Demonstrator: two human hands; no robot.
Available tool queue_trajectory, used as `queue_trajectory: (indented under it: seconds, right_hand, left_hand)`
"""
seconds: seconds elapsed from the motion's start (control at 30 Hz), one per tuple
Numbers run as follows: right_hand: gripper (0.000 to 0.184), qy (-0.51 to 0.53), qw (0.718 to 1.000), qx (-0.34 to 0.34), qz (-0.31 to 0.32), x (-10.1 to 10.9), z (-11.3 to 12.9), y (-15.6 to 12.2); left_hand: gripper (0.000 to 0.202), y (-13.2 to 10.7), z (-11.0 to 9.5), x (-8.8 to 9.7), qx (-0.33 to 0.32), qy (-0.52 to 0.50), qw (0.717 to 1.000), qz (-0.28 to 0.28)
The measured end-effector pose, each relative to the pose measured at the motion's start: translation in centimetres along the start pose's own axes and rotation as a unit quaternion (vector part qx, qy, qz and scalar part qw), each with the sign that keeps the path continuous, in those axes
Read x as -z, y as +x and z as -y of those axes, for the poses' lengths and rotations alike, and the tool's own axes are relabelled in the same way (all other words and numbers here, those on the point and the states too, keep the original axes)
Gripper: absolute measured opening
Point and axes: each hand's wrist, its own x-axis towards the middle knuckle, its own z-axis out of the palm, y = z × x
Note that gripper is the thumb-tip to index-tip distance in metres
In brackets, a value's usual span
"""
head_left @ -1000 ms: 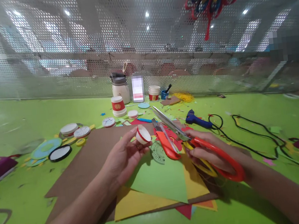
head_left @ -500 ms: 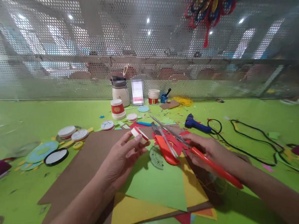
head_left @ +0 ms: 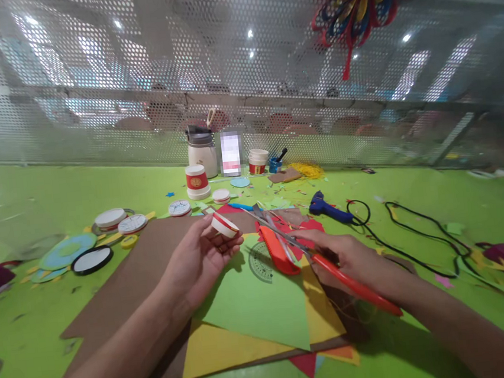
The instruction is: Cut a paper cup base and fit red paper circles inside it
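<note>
A short white cup piece with a red band [head_left: 224, 225] is held tilted, beyond and to the left of the clear protractor [head_left: 261, 263], with the left grip [head_left: 196, 259] clamped around it. To the protractor's right, the right grip [head_left: 347, 254] is closed around red-handled scissors [head_left: 336, 275], whose blades point left and away, passing in view across an orange utility knife [head_left: 278, 249] just beside the protractor. Beneath the protractor lies a green sheet [head_left: 259, 316], over yellow paper [head_left: 232, 348] and brown cardboard [head_left: 131, 278]. Farther out on the green counter [head_left: 411, 179], a blue glue gun [head_left: 329, 210] lies beyond it to the right; an upside-down red-and-white cup [head_left: 197, 182] stands beyond it to the left, before a bottle [head_left: 202, 155].
</note>
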Motion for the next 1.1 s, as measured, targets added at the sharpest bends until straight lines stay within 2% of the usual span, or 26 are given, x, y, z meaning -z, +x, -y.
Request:
queue_trajectory:
  seconds: [0.17,0.3,0.4,0.67,0.9,1.1]
  right_hand:
    - [0.069,0.010,1.000,0.014,0.025,0.2,-0.2,-0.3]
    - [0.069,0.022,0.998,-0.017,0.056,0.3,0.7,-0.5]
    - [0.068,0.015,0.998,-0.025,0.057,0.5,1.3,-0.6]
    - [0.068,-0.013,0.997,0.026,0.065,0.5,1.1,-0.9]
    - [0.065,-0.045,0.996,0.009,0.080,0.6,1.1,-1.0]
    - [0.060,-0.041,0.996,0.031,0.071,0.7,0.8,-0.6]
  left_hand:
    - [0.030,0.2,-0.1,0.4,0.016,-0.001,1.000,0.009]
    - [0.033,0.3,0.0,0.6,0.024,0.006,0.999,0.023]
    - [0.033,0.5,0.0,0.7,0.028,0.010,0.999,0.021]
    - [0.030,0.5,0.0,0.8,0.041,0.008,0.999,0.018]
    - [0.027,0.6,0.0,0.7,0.031,0.017,0.999,0.035]
    - [0.025,0.5,-0.1,0.6,0.022,0.022,0.999,0.039]
